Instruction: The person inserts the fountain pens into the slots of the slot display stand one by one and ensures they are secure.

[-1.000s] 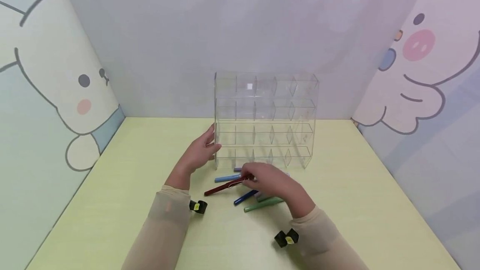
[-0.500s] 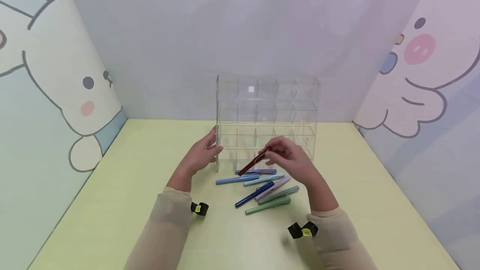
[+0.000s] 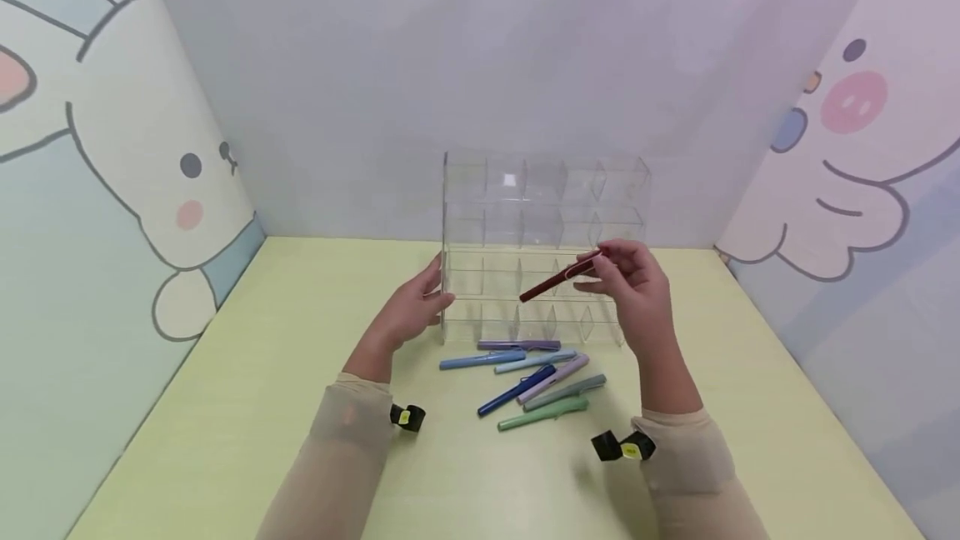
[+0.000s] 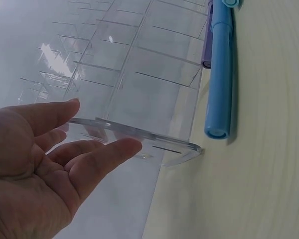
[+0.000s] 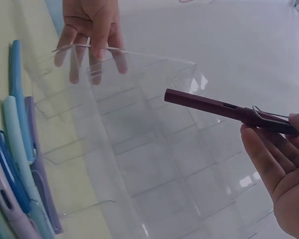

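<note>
Fingers and thumb of the person's right hand [image 3: 637, 286] pinch a slender dark red pen [image 3: 551, 283] near the end with its silver wire clip. It is raised in front of a clear acrylic rack [image 3: 540, 227] with tiers of divided compartments, its free end sloping down and leftward. At the rack's left side, the left hand [image 3: 407, 311] touches the side panel, its fingers extended rather than curled.

Seven pens lie before the rack. Just in front of its base lies a purple pen [image 3: 519, 346]; next outward are a sky-blue pen [image 3: 482, 360] and a pale icy-blue pen [image 3: 535, 362]. Further from the rack, a dark blue pen [image 3: 517, 391] and a lilac pen [image 3: 553, 379] lie aslant, then a grey-green pen [image 3: 564, 392]. Farthest from it lies a light green pen [image 3: 543, 413].

Rack and pens stand on a pale yellow wood-grain table [image 3: 420, 482]. Behind the rack rises a grey-lilac wall [image 3: 375, 90]; well to its left is a printed cartoon rabbit [image 3: 190, 198], and to its right a printed cartoon pig [image 3: 855, 132].
</note>
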The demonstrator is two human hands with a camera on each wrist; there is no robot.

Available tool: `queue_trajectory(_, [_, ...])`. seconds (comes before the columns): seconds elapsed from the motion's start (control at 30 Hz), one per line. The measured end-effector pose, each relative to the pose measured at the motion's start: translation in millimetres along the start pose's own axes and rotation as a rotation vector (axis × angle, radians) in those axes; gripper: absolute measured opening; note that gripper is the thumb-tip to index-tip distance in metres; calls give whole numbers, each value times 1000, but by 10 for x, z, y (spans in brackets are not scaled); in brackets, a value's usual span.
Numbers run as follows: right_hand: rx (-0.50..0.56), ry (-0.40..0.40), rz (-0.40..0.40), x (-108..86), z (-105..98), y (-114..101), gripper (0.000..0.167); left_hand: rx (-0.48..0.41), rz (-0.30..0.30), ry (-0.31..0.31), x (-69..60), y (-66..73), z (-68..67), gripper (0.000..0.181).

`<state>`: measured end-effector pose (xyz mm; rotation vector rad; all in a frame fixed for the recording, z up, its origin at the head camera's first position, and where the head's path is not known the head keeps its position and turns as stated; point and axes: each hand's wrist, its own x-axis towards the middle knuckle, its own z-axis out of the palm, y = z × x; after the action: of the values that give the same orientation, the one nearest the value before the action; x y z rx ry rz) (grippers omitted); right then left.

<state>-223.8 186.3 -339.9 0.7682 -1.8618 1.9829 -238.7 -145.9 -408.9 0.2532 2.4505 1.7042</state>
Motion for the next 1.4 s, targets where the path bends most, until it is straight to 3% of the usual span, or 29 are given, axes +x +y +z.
queue_trajectory(0.3, [101, 78, -113, 563, -116, -209, 24, 5, -13, 9, 23, -27, 16, 72])
queue_trajectory(0.67, [60, 133, -87, 1145, -165, -365, 28, -14, 8, -4, 17, 20, 58, 73])
queue_trajectory(1.1, [40, 163, -45, 1599, -41, -581, 27, -2, 0, 2, -11, 17, 74, 73])
queue_trajectory(1.4, [13, 157, -15, 1809, 58, -568, 25, 2, -21, 13, -13, 5, 62, 73])
